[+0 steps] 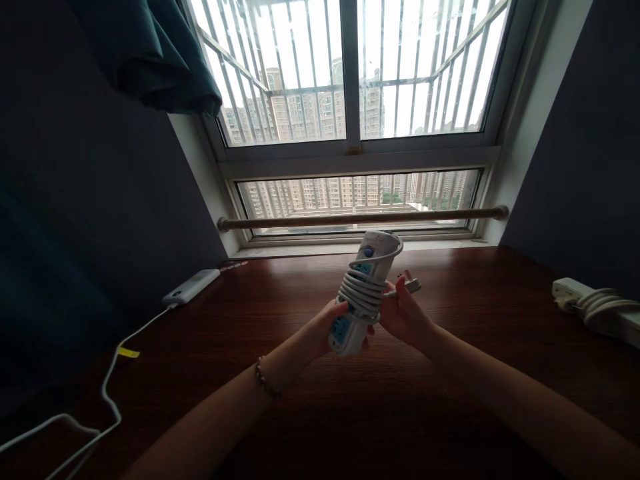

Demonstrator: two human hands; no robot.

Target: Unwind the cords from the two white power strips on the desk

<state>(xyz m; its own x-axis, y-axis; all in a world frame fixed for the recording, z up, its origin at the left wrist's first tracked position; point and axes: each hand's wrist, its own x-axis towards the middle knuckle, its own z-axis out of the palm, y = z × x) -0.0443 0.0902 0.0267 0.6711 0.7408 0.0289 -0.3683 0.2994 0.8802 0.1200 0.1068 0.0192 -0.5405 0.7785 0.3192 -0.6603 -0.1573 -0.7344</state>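
Observation:
A white power strip with blue sockets is held tilted above the wooden surface, its top end leaning right. Its grey-white cord is wound several times around the middle, and one loop stands out at the upper end. My left hand grips the lower part of the strip, thumb on the front and fingers behind. On the other side, my right hand is closed on the cord's plug end; the plug sticks out past the fingers to the right. Some fingers are hidden behind the strip.
On the dark red wooden surface, another white power strip with a wrapped cord lies at right. A white strip with a trailing cable and yellow tag lies at left. A horizontal bar crosses before the barred window.

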